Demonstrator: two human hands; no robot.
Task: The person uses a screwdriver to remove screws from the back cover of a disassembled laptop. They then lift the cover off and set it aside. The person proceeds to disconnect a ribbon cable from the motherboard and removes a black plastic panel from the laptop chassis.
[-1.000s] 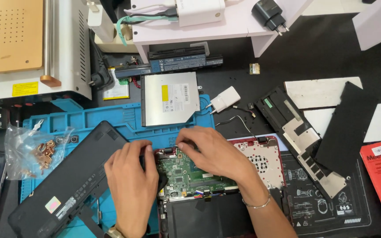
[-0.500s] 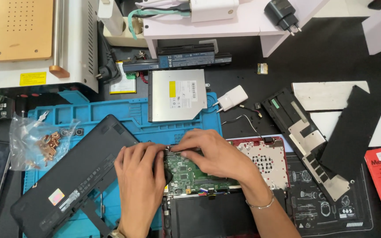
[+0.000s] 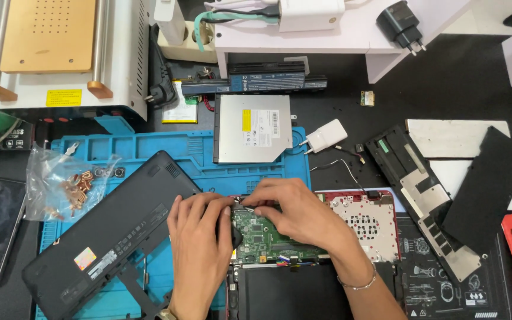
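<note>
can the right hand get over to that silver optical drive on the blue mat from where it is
Probably yes. The right hand rests on the green circuit board, and the optical drive lies face-up just beyond it on the blue mat. Nothing stands between them, and nothing lies on the drive.

1. A single head-worn camera looks almost straight down on the dark bench [image 3: 445, 83].
2. It sits close above the work: the green circuit board [image 3: 268, 237] lies near 6 o'clock, and the white shelf [image 3: 357, 35] runs along 12 o'clock.
3. Forearms enter from the bottom edge.
</note>
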